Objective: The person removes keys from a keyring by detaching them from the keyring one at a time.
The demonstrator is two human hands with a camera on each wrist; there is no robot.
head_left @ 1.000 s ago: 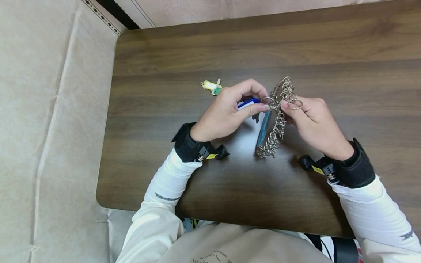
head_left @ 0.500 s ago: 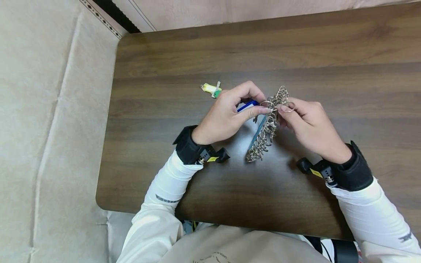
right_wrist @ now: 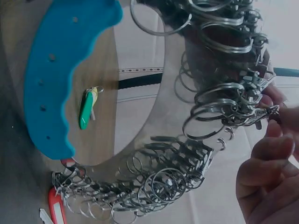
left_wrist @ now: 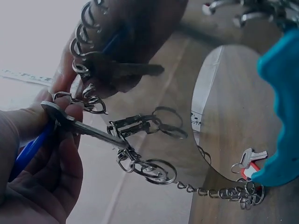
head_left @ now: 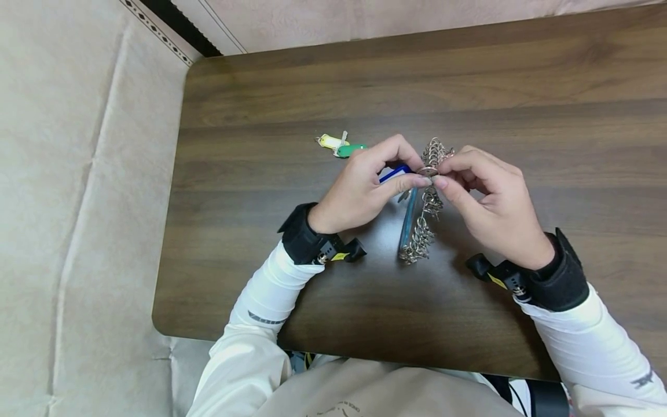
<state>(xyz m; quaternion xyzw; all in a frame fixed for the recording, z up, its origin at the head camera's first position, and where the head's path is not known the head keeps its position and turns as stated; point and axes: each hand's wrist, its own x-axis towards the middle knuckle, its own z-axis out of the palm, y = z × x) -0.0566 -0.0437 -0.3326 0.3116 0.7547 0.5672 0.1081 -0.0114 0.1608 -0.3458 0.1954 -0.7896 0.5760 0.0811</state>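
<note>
In the head view my left hand [head_left: 359, 188] pinches a metal key ring [head_left: 428, 171] between thumb and index finger. A blue key tag [head_left: 395, 173] sits within that hand, and its key [left_wrist: 88, 130] sticks out in the left wrist view. My right hand [head_left: 492, 200] pinches at the same ring from the other side. Between the hands stands a curved metal key holder with a teal handle [right_wrist: 51, 79]. Many clasps and rings [right_wrist: 163, 186] line its edge. The exact grip at the fingertips is partly hidden.
On the brown table [head_left: 260, 231] beyond my left hand lie a yellow key tag [head_left: 332, 141] and a green key tag [head_left: 352, 151] with a key. A red key tag [right_wrist: 57, 205] with a key is at the lower end of the ring row.
My right hand has shifted left and its fingertips now meet the ring at the left fingertips. The key holder has swung and turned slightly. More of the green tag shows.
</note>
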